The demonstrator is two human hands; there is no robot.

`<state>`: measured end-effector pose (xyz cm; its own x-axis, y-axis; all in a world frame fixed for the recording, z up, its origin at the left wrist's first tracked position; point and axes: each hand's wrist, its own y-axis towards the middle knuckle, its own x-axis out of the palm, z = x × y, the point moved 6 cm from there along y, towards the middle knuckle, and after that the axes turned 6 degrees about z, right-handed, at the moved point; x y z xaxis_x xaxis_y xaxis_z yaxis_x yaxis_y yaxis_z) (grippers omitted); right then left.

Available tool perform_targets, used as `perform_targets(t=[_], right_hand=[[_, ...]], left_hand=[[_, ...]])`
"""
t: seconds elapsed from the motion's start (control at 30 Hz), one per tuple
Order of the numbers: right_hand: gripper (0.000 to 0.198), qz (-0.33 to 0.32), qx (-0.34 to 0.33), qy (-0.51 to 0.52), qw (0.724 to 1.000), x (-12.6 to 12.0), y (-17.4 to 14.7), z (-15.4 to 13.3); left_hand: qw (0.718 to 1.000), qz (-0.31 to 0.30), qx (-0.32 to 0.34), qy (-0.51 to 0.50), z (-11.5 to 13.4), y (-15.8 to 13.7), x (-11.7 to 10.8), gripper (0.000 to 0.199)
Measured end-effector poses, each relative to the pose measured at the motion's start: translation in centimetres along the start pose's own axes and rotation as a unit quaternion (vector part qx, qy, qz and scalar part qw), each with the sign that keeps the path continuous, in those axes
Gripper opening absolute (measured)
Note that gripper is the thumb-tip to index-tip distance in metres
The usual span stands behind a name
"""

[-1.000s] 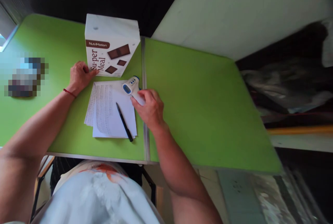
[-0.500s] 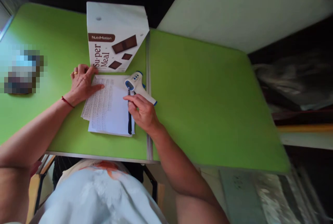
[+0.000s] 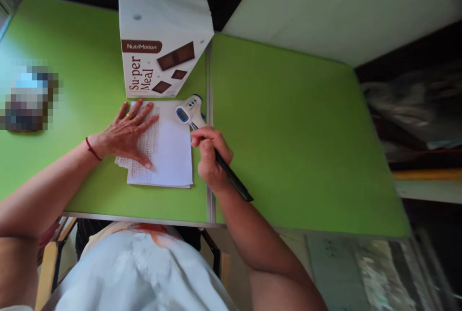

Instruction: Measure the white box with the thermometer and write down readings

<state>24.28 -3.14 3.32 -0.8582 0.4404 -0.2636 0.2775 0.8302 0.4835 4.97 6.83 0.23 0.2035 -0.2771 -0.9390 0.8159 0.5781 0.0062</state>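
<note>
My left hand (image 3: pixel 132 130) lies with fingers spread over the left part of a stack of paper sheets (image 3: pixel 175 157), which carries rows of small writing on that side and is blank on the right. In my right hand (image 3: pixel 212 154), just off the papers' right edge, is a black pen (image 3: pixel 233 179); its tip end points up and left, its other end slants down over the wrist. Just beyond that hand lies a white and blue infrared thermometer (image 3: pixel 190 110), its handle partly hidden by the fingers.
Behind the papers a white NutriMotion box (image 3: pixel 164 46) stands upright. A pixelated object (image 3: pixel 29 99) rests at the left of the green table (image 3: pixel 288 133). A metal seam (image 3: pixel 210 181) runs between the table's two halves. Shelving with plastic-wrapped things is at the right.
My left hand has moved from the papers' upper left edge onto the sheets and spread its fingers. My right hand has shifted right and lifted the pen, now tilted, off the paper.
</note>
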Motion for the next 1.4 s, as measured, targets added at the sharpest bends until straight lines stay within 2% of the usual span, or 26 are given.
perform_targets(t=[0.07,0.17,0.27,0.37,0.53,0.8,0.97,1.13,1.4], right_hand=[[0.043,0.002,0.022,0.013,1.000,0.1,0.1,-0.7],[0.032,0.005,0.100,0.052,0.994,0.8,0.0,-0.4],[0.018,-0.036,0.175,0.082,0.981,2.5,-0.7,0.6],[0.016,-0.072,0.207,0.060,0.974,3.4,-1.5,1.5],[0.016,-0.079,0.162,-0.008,0.984,3.1,-2.0,1.7],[0.020,-0.141,0.116,-0.027,0.983,3.5,-2.0,1.0],[0.020,-0.156,0.110,-0.029,0.981,3.6,-2.0,0.8],[0.021,-0.158,0.112,-0.037,0.980,3.7,-2.0,0.8],[0.019,-0.158,0.046,-0.040,0.986,3.7,-1.8,0.2]], left_hand=[[1.000,0.015,-0.007,0.003,0.2,0.2,0.1,0.143],[0.999,0.033,-0.007,0.001,0.1,0.6,0.3,0.140],[1.000,0.030,-0.007,-0.005,0.0,0.9,0.5,0.139],[0.999,0.032,-0.004,-0.011,0.0,0.9,0.5,0.139],[0.998,0.045,-0.006,-0.035,-0.1,0.5,0.4,0.142],[0.995,0.054,-0.010,-0.083,-0.4,0.4,0.1,0.144],[0.997,0.030,-0.006,-0.068,-0.6,0.4,0.3,0.143],[0.997,0.042,-0.019,-0.061,-1.2,0.3,0.5,0.141],[1.000,0.007,-0.007,-0.012,-0.6,0.3,0.3,0.146]])
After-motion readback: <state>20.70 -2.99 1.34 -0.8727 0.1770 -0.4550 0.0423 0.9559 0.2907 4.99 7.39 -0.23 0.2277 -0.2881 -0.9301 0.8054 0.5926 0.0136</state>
